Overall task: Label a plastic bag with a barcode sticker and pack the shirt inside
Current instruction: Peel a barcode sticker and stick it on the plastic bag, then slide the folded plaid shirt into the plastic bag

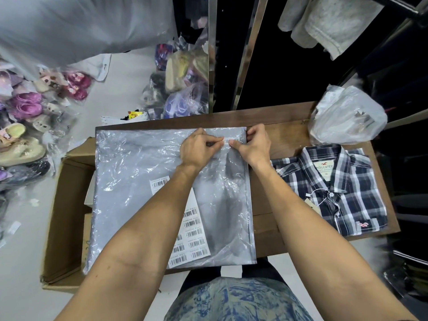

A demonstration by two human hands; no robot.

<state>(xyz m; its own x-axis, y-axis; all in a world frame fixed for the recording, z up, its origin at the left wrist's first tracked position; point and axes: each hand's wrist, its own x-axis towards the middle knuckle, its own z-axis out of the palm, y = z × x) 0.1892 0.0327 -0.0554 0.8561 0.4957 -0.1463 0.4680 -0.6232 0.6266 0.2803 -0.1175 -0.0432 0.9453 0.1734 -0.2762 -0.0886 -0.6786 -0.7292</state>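
A clear plastic bag (139, 181) lies flat across the wooden table (289, 140) and overhangs a cardboard box. Near the bag's far right corner sits a small barcode sticker (231, 140). My left hand (199, 148) pinches the sticker's left end with fingertips together. My right hand (256, 144) presses on its right end at the bag's edge. A sheet of barcode stickers (192, 232) shows through the bag, partly hidden by my left forearm. The folded navy and white plaid shirt (335, 188) lies on the table to the right of the bag.
An open cardboard box (67, 218) stands at the table's left. A crumpled plastic bag (347, 117) sits at the table's far right corner. Bagged shoes (27, 126) are heaped on the floor at left and behind the table. Grey garments (324, 22) hang above right.
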